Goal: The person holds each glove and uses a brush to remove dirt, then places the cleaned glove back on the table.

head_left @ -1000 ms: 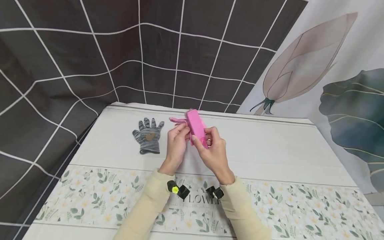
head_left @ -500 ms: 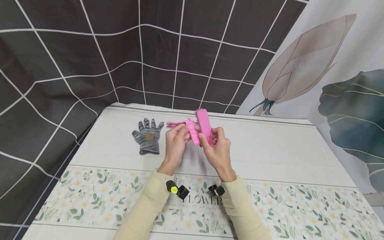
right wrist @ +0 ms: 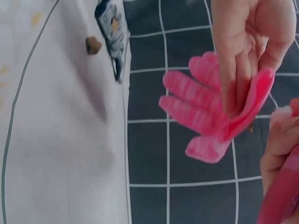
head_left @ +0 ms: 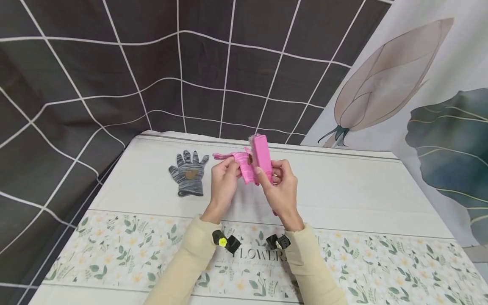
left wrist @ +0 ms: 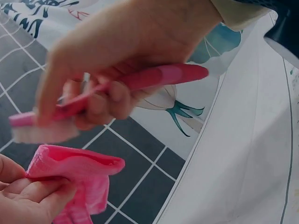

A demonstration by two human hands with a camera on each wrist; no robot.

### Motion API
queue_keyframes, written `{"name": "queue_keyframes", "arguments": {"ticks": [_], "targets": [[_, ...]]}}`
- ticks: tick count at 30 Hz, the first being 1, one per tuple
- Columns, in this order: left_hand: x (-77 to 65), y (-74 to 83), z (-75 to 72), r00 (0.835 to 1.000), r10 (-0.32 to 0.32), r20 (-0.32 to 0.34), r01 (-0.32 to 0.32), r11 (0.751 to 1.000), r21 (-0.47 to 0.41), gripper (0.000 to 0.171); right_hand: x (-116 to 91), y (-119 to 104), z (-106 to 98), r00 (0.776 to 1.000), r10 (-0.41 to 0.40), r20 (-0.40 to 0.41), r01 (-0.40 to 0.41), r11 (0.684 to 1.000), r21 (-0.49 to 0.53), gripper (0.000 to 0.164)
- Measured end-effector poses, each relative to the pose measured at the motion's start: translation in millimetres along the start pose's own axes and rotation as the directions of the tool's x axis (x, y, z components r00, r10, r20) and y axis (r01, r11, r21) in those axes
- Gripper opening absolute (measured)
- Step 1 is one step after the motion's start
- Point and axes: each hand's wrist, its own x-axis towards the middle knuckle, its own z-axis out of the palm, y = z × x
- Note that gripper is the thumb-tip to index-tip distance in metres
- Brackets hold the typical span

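My left hand (head_left: 224, 178) pinches a pink knitted glove (head_left: 244, 165) near its cuff, above the table. The glove's fingers (right wrist: 187, 93) spread out in the right wrist view, and a brown spot shows by the brush in the head view. My right hand (head_left: 281, 186) grips a pink brush (head_left: 261, 153), its head tilted up just beside the glove's right side. White bristles (left wrist: 44, 133) face the glove in the left wrist view, a small gap apart from it. The brush's handle (left wrist: 182, 74) runs out past the right palm.
A grey striped glove (head_left: 190, 180) with a brown patch lies flat on the white table cover (head_left: 343, 190), left of my hands. Behind the table hangs a dark cloth (head_left: 206, 63) with white grid lines. A small brown patch (right wrist: 93, 45) appears in the right wrist view.
The brush has moved right and turned, so its bristles now show. More of the pink glove is uncovered. My left hand has stayed nearly in place; the grey glove lies still.
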Motion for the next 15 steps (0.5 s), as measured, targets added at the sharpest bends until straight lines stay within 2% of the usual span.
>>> {"name": "queue_keyframes", "arguments": {"ticks": [1, 2, 3, 6, 8, 9, 10, 13, 15], "targets": [[0.0, 0.7, 0.3, 1.000, -0.009, 0.001, 0.009, 1.000, -0.002, 0.025, 0.3, -12.2, 0.5, 1.000, 0.001, 0.014, -0.001, 1.000, 0.014, 0.033], [-0.1, 1.5, 0.4, 1.000, -0.016, 0.006, 0.016, 1.000, -0.004, 0.026, 0.0, -15.0, 2.0, 1.000, -0.005, 0.024, 0.004, 1.000, 0.025, 0.033], [1.0, -1.6, -0.3, 1.000, -0.015, 0.019, 0.015, 1.000, -0.015, 0.027, -1.2, -8.3, 4.2, 0.999, -0.029, 0.031, 0.028, 0.999, 0.020, 0.032], [1.5, -1.0, -0.8, 0.999, -0.028, 0.041, 0.029, 0.999, -0.030, 0.028, -6.3, 40.6, 12.5, 0.998, -0.053, 0.021, 0.053, 0.998, -0.045, 0.035], [14.1, -38.7, -5.7, 0.998, 0.007, 0.068, 0.000, 0.994, -0.107, 0.029, -7.7, 68.9, 15.0, 0.998, -0.065, 0.008, 0.065, 0.994, -0.091, 0.036], [20.6, -57.6, -8.2, 0.997, 0.022, 0.081, -0.009, 0.988, -0.154, 0.029, -7.3, 65.0, 13.9, 0.999, -0.037, 0.005, 0.037, 0.995, -0.094, 0.036], [25.0, -69.9, -9.3, 0.996, 0.017, 0.083, -0.001, 0.982, -0.190, 0.029, -6.2, 56.4, 12.0, 1.000, -0.004, 0.003, 0.004, 0.996, -0.090, 0.036], [45.6, -128.9, -16.6, 0.992, 0.058, 0.112, -0.015, 0.934, -0.356, 0.031, -1.1, 12.0, 1.6, 0.998, 0.062, 0.016, -0.061, 0.997, -0.042, 0.034], [47.4, -131.0, -17.3, 0.991, 0.053, 0.126, 0.003, 0.914, -0.405, 0.030, 1.2, -12.3, -5.3, 0.989, 0.143, 0.030, -0.144, 0.989, 0.016, 0.035]]}}
